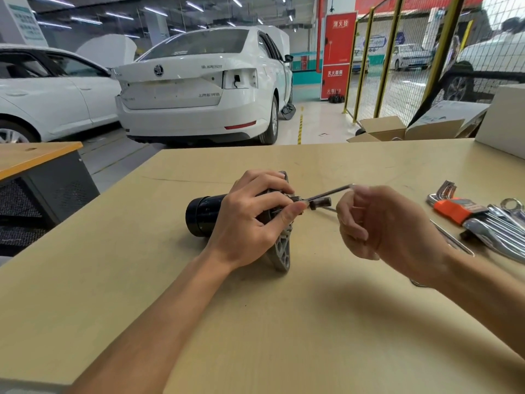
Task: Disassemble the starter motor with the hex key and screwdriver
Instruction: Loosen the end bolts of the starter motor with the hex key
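The starter motor (202,215) lies on its side in the middle of the wooden table (284,322), black cylinder to the left, grey cast flange (282,248) to the right. My left hand (250,220) wraps over the motor body and holds it down, thumb and fingers near the shaft end. My right hand (380,223) pinches a silver hex key (329,192), whose tip reaches the motor's flange end next to my left fingertips. No screwdriver is identifiable in view.
A hex key set in an orange holder (454,209) and several wrenches (500,226) lie at the right edge of the table. A white box (502,118) and an open cardboard box (383,129) stand at the far right. White cars are parked beyond.
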`<state>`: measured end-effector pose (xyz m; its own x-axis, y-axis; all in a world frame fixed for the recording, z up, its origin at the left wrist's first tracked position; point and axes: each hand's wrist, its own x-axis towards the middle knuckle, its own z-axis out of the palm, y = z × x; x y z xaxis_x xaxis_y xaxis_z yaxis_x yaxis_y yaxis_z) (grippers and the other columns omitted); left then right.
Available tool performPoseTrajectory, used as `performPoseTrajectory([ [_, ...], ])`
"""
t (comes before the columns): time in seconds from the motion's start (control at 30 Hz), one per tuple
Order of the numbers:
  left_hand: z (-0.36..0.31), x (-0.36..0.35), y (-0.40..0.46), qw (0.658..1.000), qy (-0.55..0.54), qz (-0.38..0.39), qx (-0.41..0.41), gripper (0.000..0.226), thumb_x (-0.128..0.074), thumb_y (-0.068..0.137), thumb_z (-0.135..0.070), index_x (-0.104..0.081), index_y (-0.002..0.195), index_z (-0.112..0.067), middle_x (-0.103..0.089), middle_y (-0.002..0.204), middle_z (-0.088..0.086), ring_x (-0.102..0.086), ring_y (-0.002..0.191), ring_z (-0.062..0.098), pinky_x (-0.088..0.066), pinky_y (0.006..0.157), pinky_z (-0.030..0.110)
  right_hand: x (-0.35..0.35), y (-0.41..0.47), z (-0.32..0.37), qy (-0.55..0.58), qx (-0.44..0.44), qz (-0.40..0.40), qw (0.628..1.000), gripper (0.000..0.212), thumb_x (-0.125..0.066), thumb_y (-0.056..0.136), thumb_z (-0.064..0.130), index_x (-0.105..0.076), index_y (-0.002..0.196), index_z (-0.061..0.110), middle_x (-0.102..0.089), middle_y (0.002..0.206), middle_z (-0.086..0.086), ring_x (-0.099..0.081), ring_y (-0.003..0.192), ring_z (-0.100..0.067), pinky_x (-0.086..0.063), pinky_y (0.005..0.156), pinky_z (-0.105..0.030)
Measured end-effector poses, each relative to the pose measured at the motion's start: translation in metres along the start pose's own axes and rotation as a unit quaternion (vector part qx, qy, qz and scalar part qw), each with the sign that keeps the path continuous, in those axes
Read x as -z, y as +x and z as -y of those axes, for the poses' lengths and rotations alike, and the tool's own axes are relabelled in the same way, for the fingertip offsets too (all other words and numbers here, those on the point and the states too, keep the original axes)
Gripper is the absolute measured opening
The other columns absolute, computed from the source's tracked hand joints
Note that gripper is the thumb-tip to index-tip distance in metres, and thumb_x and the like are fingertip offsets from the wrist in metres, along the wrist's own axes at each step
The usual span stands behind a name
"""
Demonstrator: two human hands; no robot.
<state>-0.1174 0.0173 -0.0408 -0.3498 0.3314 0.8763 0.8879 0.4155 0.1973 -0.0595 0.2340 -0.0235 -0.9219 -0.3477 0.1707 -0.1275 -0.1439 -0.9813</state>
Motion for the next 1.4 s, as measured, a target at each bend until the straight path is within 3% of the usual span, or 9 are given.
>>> performPoseTrajectory([
  [0.07,0.001,0.001,0.000,1.000,0.002,0.002,-0.004,0.026,-0.070,0.088,-0.025,-0.077,0.078,-0.003,-0.072,0.093,0.006,-0.062,0.103,0.024,-0.051,0.090,0.036,-0.002,0.001,0.000,0.010,-0.027,-0.027,0.999,0.045,-0.053,0.090,0.052,-0.051,0.064,0.015,-0.034,0.053,0.001,-0.037,0.042,-0.016,-0.032,0.040,-0.020],
  [0.27,0.002,0.001,0.000,1.000,0.003,0.005,-0.016,0.026,-0.072,0.087,-0.026,-0.076,0.075,-0.003,-0.072,0.093,0.007,-0.063,0.103,0.026,-0.051,0.090,0.039,-0.003,-0.003,0.011,0.000,-0.044,-0.033,0.998,0.035,-0.059,0.085,0.042,-0.045,0.059,0.021,-0.025,0.053,0.004,-0.029,0.041,-0.014,-0.020,0.040,-0.023],
  [0.73,-0.001,0.000,0.000,1.000,-0.003,0.024,0.008,0.027,-0.069,0.087,-0.032,-0.078,0.078,-0.008,-0.071,0.096,0.006,-0.060,0.108,0.024,-0.049,0.091,0.044,-0.004,-0.012,0.020,-0.307,0.101,-0.008,0.946,0.036,-0.041,0.099,0.035,-0.050,0.074,0.010,-0.050,0.058,0.000,-0.052,0.051,-0.017,-0.041,0.047,-0.026],
  [0.87,-0.001,-0.001,0.000,1.000,-0.001,0.026,0.009,0.026,-0.069,0.087,-0.031,-0.077,0.080,-0.008,-0.071,0.097,0.005,-0.059,0.108,0.024,-0.049,0.091,0.045,0.003,-0.009,0.015,-0.467,0.208,-0.038,0.858,0.029,-0.042,0.103,0.023,-0.056,0.082,0.009,-0.055,0.060,0.005,-0.052,0.052,-0.009,-0.040,0.054,-0.016],
  [0.97,-0.002,-0.001,0.000,1.000,0.001,0.025,0.011,0.028,-0.068,0.088,-0.032,-0.077,0.080,-0.006,-0.071,0.096,0.005,-0.059,0.107,0.024,-0.049,0.091,0.045,0.008,-0.007,0.013,-0.546,0.275,-0.067,0.789,0.023,-0.047,0.103,0.020,-0.062,0.092,0.007,-0.055,0.069,0.009,-0.053,0.057,-0.010,-0.044,0.056,-0.020],
  [1.03,-0.002,0.000,0.000,1.000,0.004,0.026,0.012,0.030,-0.068,0.088,-0.033,-0.076,0.079,-0.005,-0.071,0.096,0.005,-0.059,0.106,0.025,-0.049,0.091,0.045,0.011,-0.007,0.014,-0.508,0.267,-0.073,0.816,0.025,-0.050,0.103,0.030,-0.068,0.092,0.015,-0.056,0.067,0.013,-0.055,0.058,-0.008,-0.043,0.056,-0.017],
  [1.1,-0.003,0.000,0.001,1.000,0.004,0.029,0.012,0.032,-0.068,0.088,-0.033,-0.075,0.078,-0.004,-0.071,0.096,0.005,-0.059,0.106,0.025,-0.049,0.091,0.045,0.010,-0.009,0.018,-0.383,0.206,-0.070,0.898,0.036,-0.052,0.097,0.052,-0.071,0.081,0.026,-0.059,0.061,0.004,-0.054,0.056,-0.006,-0.043,0.055,-0.018],
  [1.17,-0.002,0.000,0.001,1.000,0.004,0.028,0.010,0.034,-0.066,0.089,-0.034,-0.075,0.077,-0.004,-0.071,0.096,0.006,-0.060,0.105,0.026,-0.049,0.090,0.045,0.008,-0.010,0.022,-0.286,0.151,-0.069,0.944,0.054,-0.050,0.089,0.070,-0.071,0.073,0.022,-0.060,0.059,-0.007,-0.054,0.053,-0.010,-0.044,0.053,-0.027],
  [1.4,-0.001,-0.001,0.001,1.000,0.004,0.020,-0.002,0.030,-0.067,0.089,-0.032,-0.074,0.078,-0.005,-0.070,0.094,0.006,-0.061,0.104,0.027,-0.050,0.089,0.045,0.009,-0.010,0.027,-0.153,0.070,-0.047,0.985,0.044,-0.074,0.080,0.055,-0.070,0.071,0.012,-0.042,0.052,0.000,-0.043,0.047,-0.015,-0.035,0.044,-0.021],
])
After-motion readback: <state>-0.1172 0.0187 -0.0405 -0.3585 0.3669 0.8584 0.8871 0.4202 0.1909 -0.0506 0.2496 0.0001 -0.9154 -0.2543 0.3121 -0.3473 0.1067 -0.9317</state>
